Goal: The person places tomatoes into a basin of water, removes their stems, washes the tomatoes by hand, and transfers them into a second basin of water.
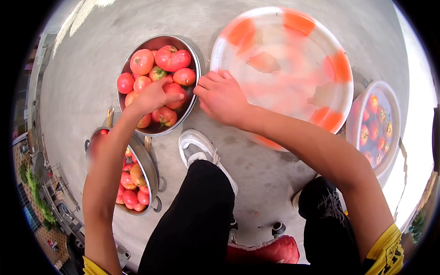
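Observation:
A round metal bowl holds several large red tomatoes. My left hand reaches into it, thumb and fingers curved around a tomato near the right side; some of its fingertips are hidden. At the bowl's right rim, my right hand is closed, its curled fingers against the edge. Just beyond that hand stands a wide white and orange basin filled with water, where a pale brownish patch shows.
Below left, a second metal pot with handles holds more tomatoes, partly behind my left forearm. A pale tub at the right has tomatoes in water. My shoe rests on the concrete floor, and red fabric lies between my legs.

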`<state>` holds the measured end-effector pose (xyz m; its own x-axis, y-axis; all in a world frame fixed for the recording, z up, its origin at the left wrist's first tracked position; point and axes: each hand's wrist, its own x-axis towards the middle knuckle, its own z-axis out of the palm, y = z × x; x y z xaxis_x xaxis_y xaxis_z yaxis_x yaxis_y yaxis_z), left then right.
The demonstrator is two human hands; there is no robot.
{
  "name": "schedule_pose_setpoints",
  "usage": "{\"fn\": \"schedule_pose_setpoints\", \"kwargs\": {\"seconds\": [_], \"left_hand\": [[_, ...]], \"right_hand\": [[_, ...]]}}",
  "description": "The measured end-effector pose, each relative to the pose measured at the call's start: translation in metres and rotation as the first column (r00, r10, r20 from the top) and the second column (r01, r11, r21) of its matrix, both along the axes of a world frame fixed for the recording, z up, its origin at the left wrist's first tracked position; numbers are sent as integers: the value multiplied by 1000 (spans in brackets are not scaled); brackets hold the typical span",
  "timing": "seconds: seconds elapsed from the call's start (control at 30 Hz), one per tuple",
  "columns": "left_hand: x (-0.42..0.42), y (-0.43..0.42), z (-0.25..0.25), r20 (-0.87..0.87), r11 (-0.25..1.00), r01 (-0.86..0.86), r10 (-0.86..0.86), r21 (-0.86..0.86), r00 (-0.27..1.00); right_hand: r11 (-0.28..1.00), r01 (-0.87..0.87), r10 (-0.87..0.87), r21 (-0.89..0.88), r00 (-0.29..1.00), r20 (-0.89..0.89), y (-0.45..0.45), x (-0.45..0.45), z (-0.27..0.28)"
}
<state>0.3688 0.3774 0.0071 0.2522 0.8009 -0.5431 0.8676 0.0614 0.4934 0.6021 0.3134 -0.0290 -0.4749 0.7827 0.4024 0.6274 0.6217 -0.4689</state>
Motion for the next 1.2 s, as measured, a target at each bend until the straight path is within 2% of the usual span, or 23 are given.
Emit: {"fn": "schedule_pose_setpoints", "kwargs": {"seconds": [0.03,0.1,0.13,0.23,0.27,0.33,0.37,0.4,0.43,0.47,0.5,0.53,0.57,0.63,0.67,0.73,0.83,0.87,0.93,1.03,1.07,1.13,1.2], "left_hand": [[9,-6,0,4,1000,5,-5,-6,1000],[29,-20,5,-257,979,150,-112,136,960],[26,-26,-10,-316,955,189,-111,228,942],[17,-32,-20,-311,900,254,-143,354,940],[22,-30,-5,-309,900,252,-142,356,940],[29,-19,34,-237,993,-52,76,109,968],[27,-17,44,-236,993,-47,70,105,969],[21,-16,53,-32,971,-238,239,23,971],[18,-15,63,154,911,-402,412,-95,898],[21,-16,72,154,913,-397,407,-93,900],[26,-17,81,370,860,-434,508,-267,778],[33,-19,88,535,795,-414,605,-444,590],[45,-22,95,540,800,-402,598,-445,592],[79,-32,101,607,749,-267,653,-606,453],[94,-36,96,609,748,-258,653,-611,451],[125,-39,82,563,701,-90,636,-707,528],[173,-47,49,497,640,-16,613,-769,614],[187,-50,36,498,638,-9,610,-770,616],[212,-57,7,385,520,-111,744,-847,546],[240,-59,-21,354,504,-174,775,-846,523],[246,-58,-28,355,531,-179,745,-828,565],[252,-58,-46,388,574,-171,715,-801,581],[258,-59,-56,421,615,-160,684,-772,596]], "right_hand": [[1000,1,-1,0,1000,-5,-1,0,0],[1000,8,-8,4,1000,-13,-2,0,2],[1000,10,-9,15,1000,-24,-1,0,4],[999,5,-4,-46,999,32,-2,1,8],[999,4,-3,-44,999,34,-1,3,9],[994,-56,47,-97,994,-97,2,10,8],[994,-51,42,-101,995,-95,3,15,14],[946,-67,4,-318,981,-195,7,22,20],[851,-106,-53,-514,957,-284,9,28,29],[853,-102,-57,-512,957,-286,9,36,36],[723,-116,-171,-681,925,-338,6,47,44],[559,-149,-292,-815,885,-362,2,59,50],[562,-138,-301,-815,884,-357,-2,70,57],[323,-377,-453,-868,744,-492,-14,94,65],[323,-368,-459,-872,745,-484,-18,105,63],[189,-536,-601,-823,599,-528,-28,126,55],[212,-582,-656,-785,512,-555,-41,153,43],[213,-577,-660,-788,510,-552,-43,158,39],[237,-250,-579,-939,739,-343,-48,167,29],[151,-206,-610,-967,750,-256,-46,184,14],[148,-205,-616,-967,746,-252,-47,186,7],[133,18,-688,-991,721,-80,-47,185,-7],[132,20,-676,-991,733,-75,-44,189,-26]]}}
